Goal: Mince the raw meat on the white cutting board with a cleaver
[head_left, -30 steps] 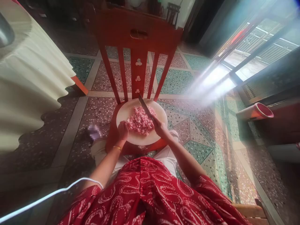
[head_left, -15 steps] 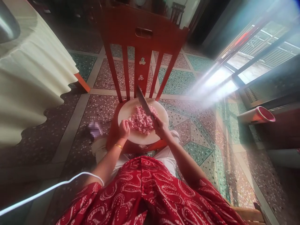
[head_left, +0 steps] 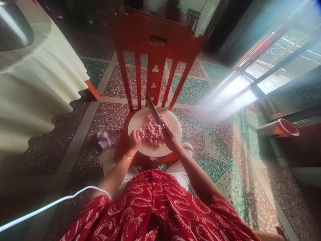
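My right hand (head_left: pixel 171 139) is wrapped round the handle of a kitchen knife (head_left: pixel 153 109). Its blade slants up and to the left over a heap of pink minced meat (head_left: pixel 152 135). Beneath the meat lies a round, pale cutting board (head_left: pixel 173 115) on the seat of a red wooden chair (head_left: pixel 122 150). At the board's left edge my left hand (head_left: pixel 135 140) has its fingers curled closed beside the meat; whether anything is in them is hidden. Whether the blade touches the meat I cannot tell.
The chair's slatted backrest (head_left: pixel 160 50) rises just beyond the board. To the left stands a table with a cream tablecloth (head_left: pixel 47 90) and a shiny metal vessel (head_left: pixel 15 26) on it. A white cable (head_left: pixel 50 204) crosses the lower left. A bin (head_left: pixel 278 128) is at the right.
The whole view has shifted slightly, so chair, board and bin appear a little lower and to the right. Both hands keep nearly the same place over the board, the knife still in the right.
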`<state>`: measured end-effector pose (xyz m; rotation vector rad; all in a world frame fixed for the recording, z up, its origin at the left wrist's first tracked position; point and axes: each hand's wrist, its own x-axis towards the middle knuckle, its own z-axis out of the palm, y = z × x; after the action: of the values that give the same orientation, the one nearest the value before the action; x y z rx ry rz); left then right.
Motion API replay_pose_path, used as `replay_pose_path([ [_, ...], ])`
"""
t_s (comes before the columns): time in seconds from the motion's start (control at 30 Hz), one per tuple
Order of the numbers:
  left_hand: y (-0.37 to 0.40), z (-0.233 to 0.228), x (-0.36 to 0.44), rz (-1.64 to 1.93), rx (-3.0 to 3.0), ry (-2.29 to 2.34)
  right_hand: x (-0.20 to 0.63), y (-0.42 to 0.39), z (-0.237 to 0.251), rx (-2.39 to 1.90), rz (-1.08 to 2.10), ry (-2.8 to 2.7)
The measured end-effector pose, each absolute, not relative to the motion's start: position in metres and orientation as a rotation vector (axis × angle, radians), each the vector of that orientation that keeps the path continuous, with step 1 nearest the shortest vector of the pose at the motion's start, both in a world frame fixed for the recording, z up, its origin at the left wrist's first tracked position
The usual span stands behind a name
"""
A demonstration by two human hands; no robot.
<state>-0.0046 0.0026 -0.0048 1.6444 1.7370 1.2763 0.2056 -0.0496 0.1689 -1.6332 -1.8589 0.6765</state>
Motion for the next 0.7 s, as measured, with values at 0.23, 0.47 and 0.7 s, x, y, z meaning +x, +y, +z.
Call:
replay_pose_path([
  [0.23,0.003,-0.006,-0.005,1.285,1.657,1.754,0.197,-0.058,0.134,-1.679,0.707,-1.85],
  [0.47,0.004,-0.006,-0.004,1.263,1.627,1.782,0.212,-0.047,0.176,-1.583,0.64,-1.737],
  [0.7,0.003,-0.005,-0.005,1.288,1.658,1.753,0.207,-0.043,0.128,-1.8,0.713,-1.807],
])
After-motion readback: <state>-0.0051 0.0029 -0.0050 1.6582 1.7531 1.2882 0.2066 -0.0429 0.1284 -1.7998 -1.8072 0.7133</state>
